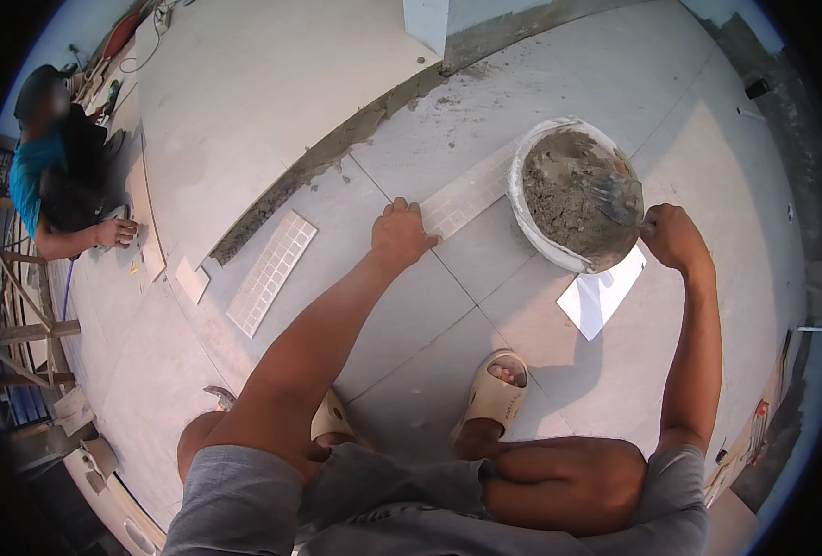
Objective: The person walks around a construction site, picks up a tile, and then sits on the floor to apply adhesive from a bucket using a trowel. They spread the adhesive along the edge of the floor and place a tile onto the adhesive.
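Observation:
My left hand [400,233] grips the near end of a long, narrow tile strip [471,192], thumb on one edge and fingers at the other. The strip's upward face shows a faint grid, and its far end runs behind the bucket. To the right, a white-rimmed bucket [552,248] holds wet grey mortar [564,185]. My right hand [677,239] is closed around the handle of a trowel [613,196], its mortar-smeared blade resting in the mix. The fingers hide most of the handle. A second tile strip [274,273], with a grid on its face, lies left of my left forearm.
A raised slab with a rough mortar edge [327,153] curves along the left. White paper [601,295] lies below the bucket. At the far left a person in a blue shirt [27,181] crouches with a hand near the floor. My sandalled foot [496,394] stands on the tiled floor.

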Demonstrator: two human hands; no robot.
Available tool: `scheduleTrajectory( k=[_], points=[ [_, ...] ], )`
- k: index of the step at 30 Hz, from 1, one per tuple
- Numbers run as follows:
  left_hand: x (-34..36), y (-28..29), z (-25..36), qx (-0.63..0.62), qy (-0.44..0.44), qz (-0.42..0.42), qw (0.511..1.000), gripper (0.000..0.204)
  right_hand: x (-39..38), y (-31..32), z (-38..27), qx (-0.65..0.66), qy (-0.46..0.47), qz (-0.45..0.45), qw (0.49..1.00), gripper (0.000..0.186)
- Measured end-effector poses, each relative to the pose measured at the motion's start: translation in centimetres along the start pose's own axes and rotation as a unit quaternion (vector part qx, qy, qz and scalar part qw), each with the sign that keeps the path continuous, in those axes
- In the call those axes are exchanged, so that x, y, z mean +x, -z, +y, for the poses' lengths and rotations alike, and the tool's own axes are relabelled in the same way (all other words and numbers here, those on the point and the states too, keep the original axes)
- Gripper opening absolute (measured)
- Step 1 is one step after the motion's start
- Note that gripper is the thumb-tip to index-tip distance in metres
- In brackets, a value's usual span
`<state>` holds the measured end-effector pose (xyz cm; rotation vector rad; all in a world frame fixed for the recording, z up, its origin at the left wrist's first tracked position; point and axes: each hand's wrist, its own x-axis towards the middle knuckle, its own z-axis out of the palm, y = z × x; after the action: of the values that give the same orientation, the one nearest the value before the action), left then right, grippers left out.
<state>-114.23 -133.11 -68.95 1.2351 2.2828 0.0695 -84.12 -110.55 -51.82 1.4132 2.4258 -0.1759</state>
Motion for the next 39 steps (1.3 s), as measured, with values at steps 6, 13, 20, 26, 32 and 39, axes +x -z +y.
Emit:
scheduleTrajectory(
  k=[6,13,20,26,32,39],
  points=[
    [0.3,-7.1,0.9,0.021,-0.024,0.126,0.992,0.093,-3.0,0.8,-1.0,-0.009,0.028,0.047,0.998,0.023],
    [2.1,-5.0,-1.2,0.025,-0.042,0.08,0.996,0.09,-6.8,3.3,-8.9,0.09,0.257,-0.077,0.959,0.022],
    [0.7,-0.9,-2.5,0.041,-0.069,0.073,0.994,0.08,-3.3,-8.1,-16.2,0.171,0.392,-0.307,0.85,0.034],
    [-1.1,0.5,-7.3,0.022,-0.061,0.058,0.996,0.081,2.5,-18.7,-20.9,0.533,0.061,-0.39,0.748,0.051],
    [-2.3,0.8,-10.6,0.0,-0.072,0.057,0.996,0.075,4.5,-20.5,-24.3,0.765,-0.087,-0.301,0.563,0.065],
    [-2.7,0.8,-11.2,-0.031,-0.077,0.044,0.996,0.082,5.9,-22.4,-27.7,0.869,-0.086,-0.093,0.478,0.041]
  ],
)
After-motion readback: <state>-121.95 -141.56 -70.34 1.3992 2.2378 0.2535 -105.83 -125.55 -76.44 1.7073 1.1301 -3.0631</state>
